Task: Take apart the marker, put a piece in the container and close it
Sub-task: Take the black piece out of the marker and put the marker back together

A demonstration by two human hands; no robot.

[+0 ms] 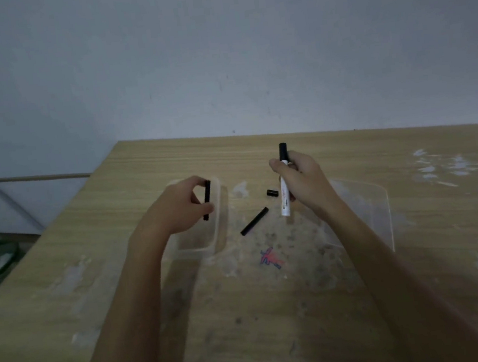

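The left hand point(183, 206) pinches a black rod point(207, 200) upright over the clear container point(220, 212). The right hand point(301, 178) grips the white marker point(285, 202) upright, right of it. Between them a black stick point(254, 221) and cap point(271, 193) lie on the scuffed wooden table point(417, 265); the lid point(376, 204) sits farther right, wall point(218, 50) behind.

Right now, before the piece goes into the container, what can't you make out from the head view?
- Container floor: left hand covers most of it.
- Black stick: its ends sit under the fingers; type unclear.
- Marker body print: too small and blurred.
- Lid: clear plastic, near edge behind the right hand and forearm.
- Dark pieces on the table: too small to identify.
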